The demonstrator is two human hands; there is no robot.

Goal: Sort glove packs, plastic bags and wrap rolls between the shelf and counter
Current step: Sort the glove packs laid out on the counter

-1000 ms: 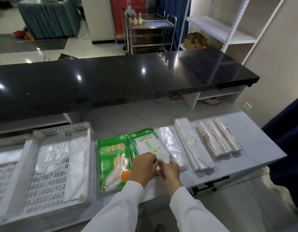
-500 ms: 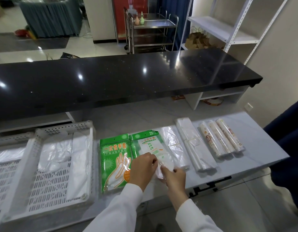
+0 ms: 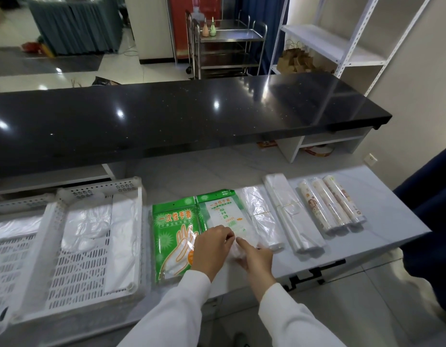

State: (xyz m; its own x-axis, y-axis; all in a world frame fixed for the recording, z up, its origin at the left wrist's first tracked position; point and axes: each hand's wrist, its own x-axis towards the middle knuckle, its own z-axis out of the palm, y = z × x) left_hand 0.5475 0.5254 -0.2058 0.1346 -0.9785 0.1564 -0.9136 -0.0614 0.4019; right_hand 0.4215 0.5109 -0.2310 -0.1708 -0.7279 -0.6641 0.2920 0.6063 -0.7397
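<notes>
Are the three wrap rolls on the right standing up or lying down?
Lying down. The three printed wrap rolls lie flat, side by side, on the pale grey counter, right of the clear plastic bag bundle.

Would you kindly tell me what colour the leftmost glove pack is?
Bright green, with white lettering and an orange-outlined hand; the glove pack shows best in the head view.

Both hands pinching near end of second glove pack, green-edged with white panel, lying flat on counter. Just left of grip: green glove pack, flat, hand print showing. Right of grip: two clear plastic bag bundles, banded. Furthest right: three wrap rolls, side by side.
</notes>
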